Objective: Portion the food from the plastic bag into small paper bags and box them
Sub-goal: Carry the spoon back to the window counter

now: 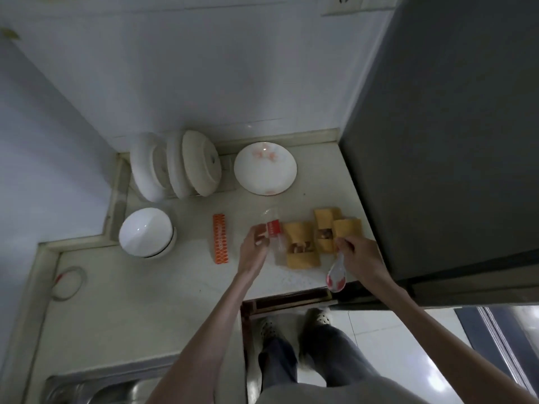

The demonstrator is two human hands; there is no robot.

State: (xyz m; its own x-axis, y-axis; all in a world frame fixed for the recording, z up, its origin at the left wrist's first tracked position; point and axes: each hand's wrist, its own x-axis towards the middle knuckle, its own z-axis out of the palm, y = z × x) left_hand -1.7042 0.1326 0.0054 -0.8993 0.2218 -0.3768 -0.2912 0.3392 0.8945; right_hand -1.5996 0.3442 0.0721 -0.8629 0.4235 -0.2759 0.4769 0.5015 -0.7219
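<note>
Reaching forward over the counter [151, 301], the left hand [254, 246] pinches the clear plastic bag [273, 228] with its red strip, fingers curled on it; the right hand [357, 255] grips a spoon [337, 274], its bowl hanging toward the counter's edge; three small paper bags [318, 237] lie between the hands, brown food showing in their mouths; beyond them sit a flowered plate [265, 169], stacked bowls [172, 166], a white bowl [145, 231] and an orange box [220, 239]; a dark refrigerator [452, 126] stands at right, a steel sink [96, 389] near left.

Paper bags [318, 239] on counter [163, 287]; plate [265, 169] behind, bowl [145, 231] left.
</note>
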